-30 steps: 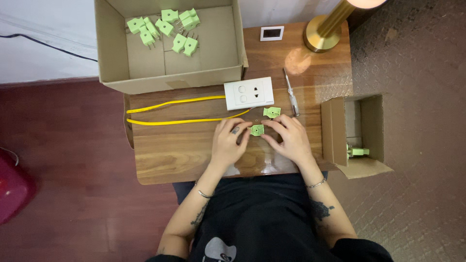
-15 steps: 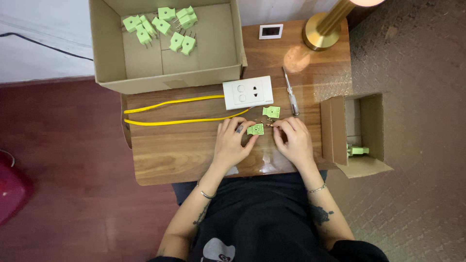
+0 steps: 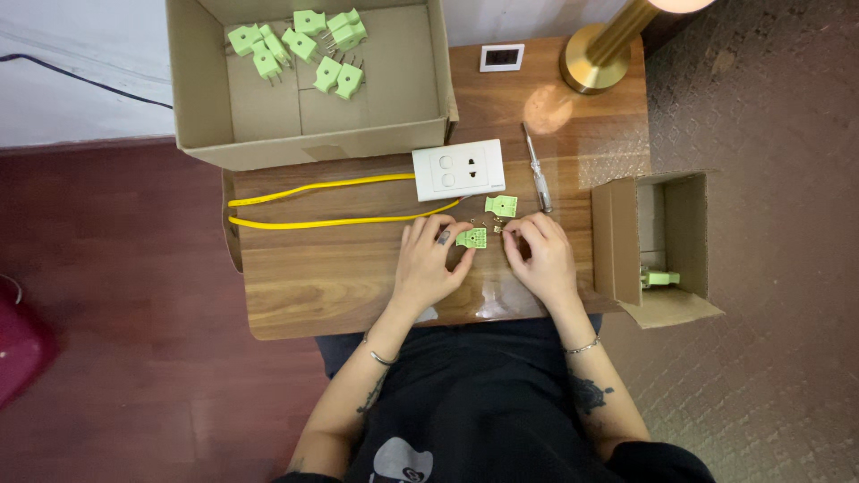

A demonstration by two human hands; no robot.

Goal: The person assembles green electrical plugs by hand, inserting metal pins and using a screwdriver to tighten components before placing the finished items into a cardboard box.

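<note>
Two hands low on the wooden table, forearms coming up from the bottom edge, wrists resting on the wood. Left hand curled, fingers narrow, fingertips pinching the near edge of a green plug half lying flat on the table. Right hand also curled, fingertips drawn together over some tiny brass parts just right of that plug half; can't tell whether it actually grips one.

Second green plug half sits loose just above, apart from both hands. Screwdriver lies beside it, untouched. White socket plate above the left hand, yellow wire running left from it in two strands.

Further out: big cardboard box at the top with a batch of green plugs; small cardboard box off the right table edge with one green plug inside; brass lamp base and a small white display top right.

Versus a second ago: right hand has pulled back off the upper plug half, both hands now closer together around the lower one. Everything else unmoved.
</note>
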